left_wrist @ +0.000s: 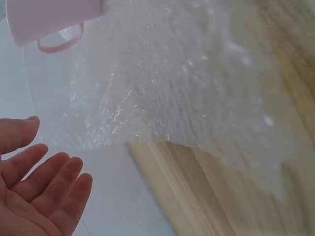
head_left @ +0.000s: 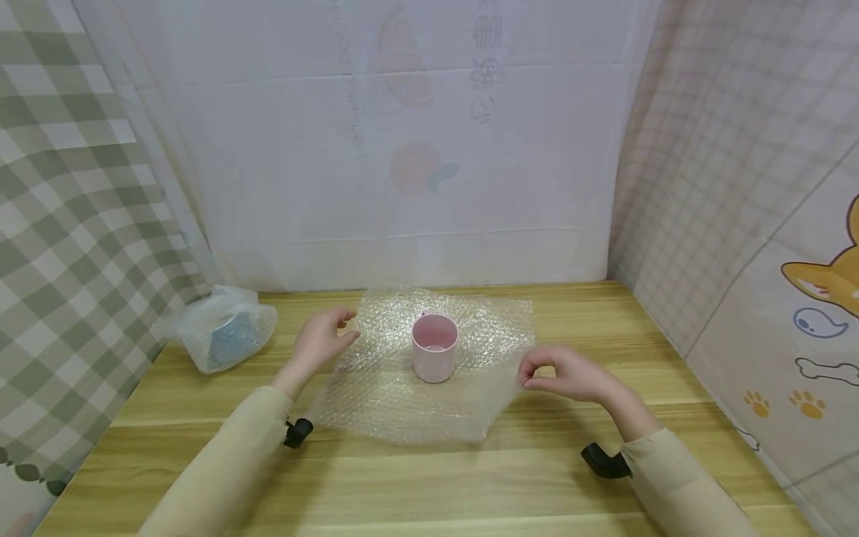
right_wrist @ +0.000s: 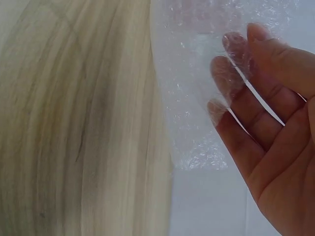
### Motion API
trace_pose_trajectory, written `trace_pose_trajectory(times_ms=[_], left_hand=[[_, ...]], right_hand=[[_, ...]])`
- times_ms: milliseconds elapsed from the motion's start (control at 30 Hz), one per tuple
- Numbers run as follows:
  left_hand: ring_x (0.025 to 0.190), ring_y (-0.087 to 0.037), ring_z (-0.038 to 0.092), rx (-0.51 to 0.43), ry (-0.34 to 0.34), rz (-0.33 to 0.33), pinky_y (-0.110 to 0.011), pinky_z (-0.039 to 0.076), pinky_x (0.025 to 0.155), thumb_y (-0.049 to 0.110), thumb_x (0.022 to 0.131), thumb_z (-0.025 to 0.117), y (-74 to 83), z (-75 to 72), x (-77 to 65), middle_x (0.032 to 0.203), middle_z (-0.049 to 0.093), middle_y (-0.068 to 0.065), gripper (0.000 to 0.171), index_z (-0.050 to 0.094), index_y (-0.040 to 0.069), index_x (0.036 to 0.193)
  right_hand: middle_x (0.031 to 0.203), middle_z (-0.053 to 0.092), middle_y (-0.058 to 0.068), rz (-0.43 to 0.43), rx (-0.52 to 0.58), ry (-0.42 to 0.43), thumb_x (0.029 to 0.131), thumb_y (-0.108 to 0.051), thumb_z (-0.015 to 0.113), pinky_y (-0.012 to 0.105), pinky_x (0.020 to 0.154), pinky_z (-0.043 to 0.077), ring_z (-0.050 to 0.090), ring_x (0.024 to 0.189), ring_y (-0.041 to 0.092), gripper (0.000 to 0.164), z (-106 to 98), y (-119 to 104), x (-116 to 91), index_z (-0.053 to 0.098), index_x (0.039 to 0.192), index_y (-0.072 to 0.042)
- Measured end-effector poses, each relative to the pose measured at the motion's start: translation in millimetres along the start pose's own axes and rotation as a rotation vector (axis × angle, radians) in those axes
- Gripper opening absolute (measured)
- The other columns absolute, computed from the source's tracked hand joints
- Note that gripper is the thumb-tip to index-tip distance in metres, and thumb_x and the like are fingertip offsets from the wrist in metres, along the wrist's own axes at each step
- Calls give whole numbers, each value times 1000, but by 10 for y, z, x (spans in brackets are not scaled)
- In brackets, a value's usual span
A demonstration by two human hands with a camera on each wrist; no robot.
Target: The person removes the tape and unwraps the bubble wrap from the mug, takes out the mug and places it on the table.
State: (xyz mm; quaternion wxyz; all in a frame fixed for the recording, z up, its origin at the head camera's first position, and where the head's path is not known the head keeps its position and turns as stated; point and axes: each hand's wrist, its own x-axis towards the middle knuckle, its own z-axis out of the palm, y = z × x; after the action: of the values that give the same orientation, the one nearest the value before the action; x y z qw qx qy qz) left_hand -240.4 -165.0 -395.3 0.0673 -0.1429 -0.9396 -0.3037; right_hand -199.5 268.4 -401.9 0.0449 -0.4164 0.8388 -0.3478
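Sleeves [head_left: 221,455] nearest me; left fingers [left_wrist: 58,184] parted, empty; right fingers [right_wrist: 253,114] pinch bubble wrap [head_left: 376,406] I'd ease slowly, lest the mug [head_left: 434,365] tip.

A wood-grained table [head_left: 403,488] carries a sheet of bubble wrap [head_left: 382,384], spread between the left hand [head_left: 321,341] and the right hand [head_left: 573,372]; a wrapped blue object [head_left: 235,339] sits outward of the left hand.

White backdrop [head_left: 376,171] (fruit-printed), wood-grain tabletop [head_left: 456,485]
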Motion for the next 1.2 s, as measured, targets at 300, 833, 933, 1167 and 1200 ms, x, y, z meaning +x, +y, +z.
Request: trace_pose_trajectory(times_ms=[300,833,933,1167,1200], left_hand=[[107,-40,63,39,15,58,-53,51,89,9,90,71,-27,-24,-121,125,63,-23,40,61,-6,126],[112,-41,61,131,11,142,-55,48,95,11,88,73,-22,-54,-331,124,63,-23,43,62,-4,126],[114,-41,60,147,12,168,-54,47,96,11,87,74,-5,-35,-354,125,63,-22,43,62,-4,126],[105,-37,65,260,87,274,-51,50,92,16,84,78,119,36,-364,117,68,-19,43,65,-1,122],[103,-37,66,272,105,297,-51,51,91,16,83,79,139,51,-367,115,69,-19,43,66,-1,120]], right_hand=[[89,68,-2,-1,9,-90,90,-6,71,36,76,55,63,86,8,5,25,-4,-66,68,88,-10],[104,74,4,51,113,-340,88,-24,72,33,88,52,65,99,11,16,-74,-15,-85,78,93,-10],[104,73,5,113,86,-373,88,-25,73,38,87,53,65,99,11,24,-126,-68,-40,77,99,-5],[110,70,5,154,-81,-342,93,-30,70,49,87,52,64,100,19,37,-285,-199,192,70,114,0],[111,70,6,146,-96,-332,93,-30,70,49,88,52,64,100,20,37,-298,-211,230,70,115,0]])
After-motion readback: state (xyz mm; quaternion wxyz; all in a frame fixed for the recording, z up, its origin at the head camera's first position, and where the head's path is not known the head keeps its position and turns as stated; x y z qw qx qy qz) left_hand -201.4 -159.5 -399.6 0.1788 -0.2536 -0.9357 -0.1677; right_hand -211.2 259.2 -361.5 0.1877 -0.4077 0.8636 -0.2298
